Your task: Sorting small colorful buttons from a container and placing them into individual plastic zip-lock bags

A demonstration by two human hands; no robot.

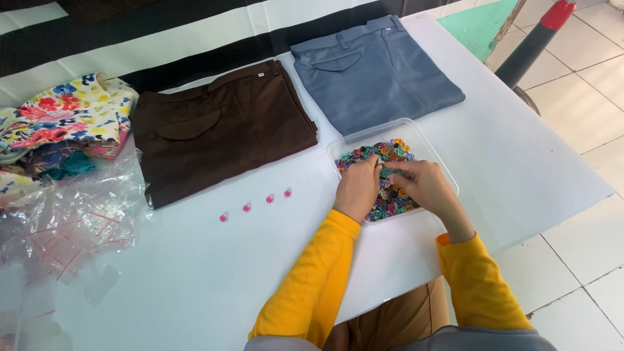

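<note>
Here, both hands [390,185] among buttons [383,151] in tray [426,146].

A single head-worn camera looks steeply down and forward from above the person's chest, with the left hand [359,188] and right hand [422,185] just right of the frame's centre. It sits close enough that both yellow sleeves [312,286] run off the bottom edge. Beyond the hands the table [195,273] stretches away; to their right, tiled floor [578,97] shows.

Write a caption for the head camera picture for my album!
Both hands, left and right, dig in a clear plastic tray of colourful buttons beside four pink buttons.
</note>
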